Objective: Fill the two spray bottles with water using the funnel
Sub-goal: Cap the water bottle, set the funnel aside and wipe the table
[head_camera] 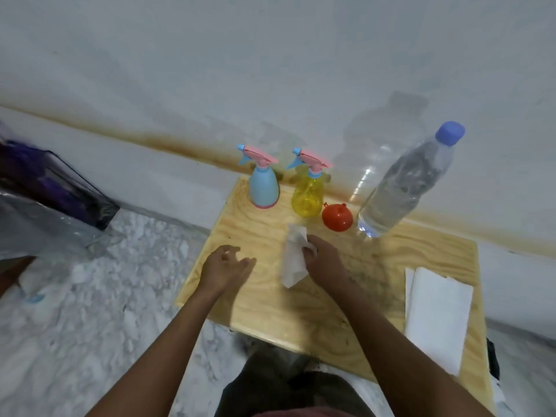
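A blue spray bottle (264, 188) and a yellow see-through spray bottle (307, 195) stand side by side at the far edge of the wooden board (270, 302), both with pink trigger heads on. An orange funnel (337, 217) lies wide end down just right of the yellow one. A large clear water bottle (403, 188) with a blue cap stands to the right of the funnel. My right hand (323, 255) grips a crumpled white tissue (293, 260) in front of the bottles. My left hand (224, 267) hovers over the board's left part, fingers apart, holding nothing.
A stack of folded white paper towels (436, 317) lies at the board's right side. The white wall runs right behind the bottles. A dark box and clear plastic (54, 200) sit on the marble floor at left. My dark-clothed knees (285, 386) are under the near edge.
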Tool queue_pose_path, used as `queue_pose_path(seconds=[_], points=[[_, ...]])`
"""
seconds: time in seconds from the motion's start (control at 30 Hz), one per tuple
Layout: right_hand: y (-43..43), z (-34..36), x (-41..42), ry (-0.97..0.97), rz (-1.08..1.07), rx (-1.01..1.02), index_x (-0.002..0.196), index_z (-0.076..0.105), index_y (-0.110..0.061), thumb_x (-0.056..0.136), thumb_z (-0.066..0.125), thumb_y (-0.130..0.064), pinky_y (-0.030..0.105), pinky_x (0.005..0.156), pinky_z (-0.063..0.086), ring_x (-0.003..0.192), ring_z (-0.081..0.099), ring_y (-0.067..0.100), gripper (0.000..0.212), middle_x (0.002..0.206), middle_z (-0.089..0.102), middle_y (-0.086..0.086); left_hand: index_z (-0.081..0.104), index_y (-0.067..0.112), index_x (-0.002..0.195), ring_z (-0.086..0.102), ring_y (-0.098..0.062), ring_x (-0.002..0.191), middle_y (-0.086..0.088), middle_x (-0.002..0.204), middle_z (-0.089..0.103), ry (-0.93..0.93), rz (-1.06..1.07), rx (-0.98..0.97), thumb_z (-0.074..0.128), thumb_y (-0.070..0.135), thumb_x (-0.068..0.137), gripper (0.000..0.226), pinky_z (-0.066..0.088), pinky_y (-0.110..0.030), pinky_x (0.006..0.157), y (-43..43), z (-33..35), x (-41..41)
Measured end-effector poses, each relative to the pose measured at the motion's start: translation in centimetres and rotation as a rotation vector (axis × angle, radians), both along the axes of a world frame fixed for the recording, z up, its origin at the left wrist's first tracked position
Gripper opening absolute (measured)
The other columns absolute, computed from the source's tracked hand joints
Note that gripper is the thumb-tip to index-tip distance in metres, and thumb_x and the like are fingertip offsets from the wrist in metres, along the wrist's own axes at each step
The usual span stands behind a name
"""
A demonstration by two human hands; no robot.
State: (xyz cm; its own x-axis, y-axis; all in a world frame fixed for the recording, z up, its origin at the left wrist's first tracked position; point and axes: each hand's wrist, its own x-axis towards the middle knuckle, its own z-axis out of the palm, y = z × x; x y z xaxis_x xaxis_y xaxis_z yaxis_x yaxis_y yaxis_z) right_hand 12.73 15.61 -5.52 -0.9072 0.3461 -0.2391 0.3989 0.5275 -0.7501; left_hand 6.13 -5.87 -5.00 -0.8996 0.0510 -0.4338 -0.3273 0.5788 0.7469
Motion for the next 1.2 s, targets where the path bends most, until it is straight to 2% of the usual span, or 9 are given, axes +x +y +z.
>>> queue_pose_path(seconds=[0.1,0.17,0.33,0.5,0.6,0.7,0.83,1.0,1.2], points=[[-1.3,-1.7,-2.3,-0.035,0.019,0.071,0.122,0.067,-0.004,0.095,0.051,-0.005,0.015,0.072,0.03,0.101,0.064,0.026,0.031,0.112,0.07,0.015,0.056,0.011,0.132,0.056,-0.027,0.126,-0.015,0.133,0.057,0.037,-0.158,-0.209,0.089,0.041,0.067,0.079,0.048,-0.034,0.099,-1.6,-2.8,-2.8],[-2.2,-2.2,-3.7,-0.038,0.021,0.07,0.121,0.066,-0.001,0.096,0.051,-0.005,0.015,0.068,0.029,0.096,0.063,0.025,0.03,0.108,0.069,0.016,0.049,0.016,0.139,0.04,-0.025,0.138,-0.013,0.142,0.046,0.047,-0.254,-0.276,0.088,0.046,0.065,0.088,0.038,-0.034,0.109,-2.3,-4.2,-4.1],[-4.2,-4.5,-6.5,-0.12,-0.005,0.006,0.13,0.063,-0.009,0.102,0.047,-0.02,0.024,0.088,0.038,0.118,0.059,0.028,0.034,0.129,0.065,0.012,0.028,0.021,0.152,0.005,-0.033,0.151,-0.018,0.161,0.006,-0.018,-0.462,-0.394,0.088,0.052,0.06,0.114,0.021,-0.041,0.12,-3.5,-7.5,-6.2],[-5.0,-6.7,-6.6,-0.149,-0.063,0.273,0.133,0.058,-0.015,0.097,0.054,-0.027,0.042,0.103,0.041,0.127,0.045,0.032,0.039,0.136,0.051,0.011,0.027,0.02,0.154,0.002,-0.034,0.152,-0.016,0.161,0.004,0.012,-0.432,-0.347,0.092,0.048,0.057,0.12,0.018,-0.043,0.123,-3.7,-8.7,-6.1],[-4.9,-7.2,-6.3,0.011,-0.056,0.349,0.139,0.045,-0.013,0.085,0.07,-0.024,0.042,0.109,0.036,0.133,0.039,0.031,0.06,0.146,0.041,0.012,0.027,0.021,0.155,0.002,-0.033,0.152,-0.014,0.162,0.004,0.023,-0.426,-0.34,0.091,0.049,0.058,0.12,0.019,-0.044,0.123,-3.9,-9.1,-6.1],[-4.0,-7.8,-6.3,0.103,0.198,0.472,0.143,0.039,-0.02,0.083,0.071,-0.017,0.045,0.112,0.035,0.135,0.04,0.027,0.068,0.15,0.043,0.009,0.026,0.023,0.155,-0.003,-0.03,0.153,-0.012,0.164,-0.001,0.026,-0.412,-0.313,0.092,0.045,0.059,0.119,0.02,-0.046,0.123,-3.9,-9.1,-6.0],[-2.7,-7.6,-6.3,0.073,0.502,0.532,0.135,0.054,-0.012,0.089,0.061,-0.01,0.049,0.099,0.049,0.126,0.05,0.027,0.046,0.142,0.053,0.007,0.025,0.024,0.155,-0.006,-0.027,0.153,-0.009,0.165,-0.004,0.008,-0.385,-0.287,0.092,0.042,0.06,0.118,0.021,-0.047,0.122,-3.9,-9.2,-6.0],[-1.6,-7.4,-5.8,-0.244,0.529,0.402,0.158,0.005,-0.025,0.098,0.049,-0.036,0.042,0.107,0.044,0.151,0.021,0.021,0.075,0.166,0.015,0.0,0.025,0.026,0.155,-0.005,-0.029,0.153,-0.011,0.164,-0.003,0.008,-0.385,-0.3,0.092,0.043,0.059,0.118,0.021,-0.048,0.122,-3.8,-9.1,-5.9],[-1.9,-8.3,-5.4,-0.068,0.492,0.519,0.142,0.05,-0.013,0.098,0.052,-0.033,0.041,0.097,0.052,0.133,0.051,0.028,0.049,0.155,0.041,0.011,0.026,0.024,0.155,-0.005,-0.03,0.153,-0.013,0.165,-0.003,0.026,-0.398,-0.32,0.092,0.044,0.06,0.118,0.019,-0.049,0.123,-3.8,-9.0,-5.9]])
